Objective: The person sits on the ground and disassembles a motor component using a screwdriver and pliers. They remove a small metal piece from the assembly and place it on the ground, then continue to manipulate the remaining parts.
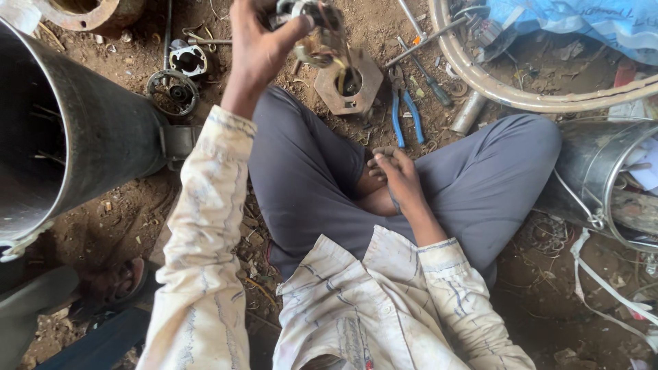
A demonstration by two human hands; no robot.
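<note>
Metal wired fitting (pixel 312 27) gripped in raised left hand (pixel 257 44), far left.
Right hand (pixel 397 175) rests on foot, fingers loosely curled, empty.

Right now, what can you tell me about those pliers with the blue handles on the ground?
The pliers lie flat on the brown dirt, just beyond the person's crossed legs. They have two blue handles, likely plastic, spread slightly apart and pointing toward the person, and dark, worn metal jaws at the far end, whose setting is hard to see. They sit between a rusty six-sided metal plate and a screwdriver. Neither hand touches them: the left hand holds up a small metal part, and the right hand rests on a foot.
</note>
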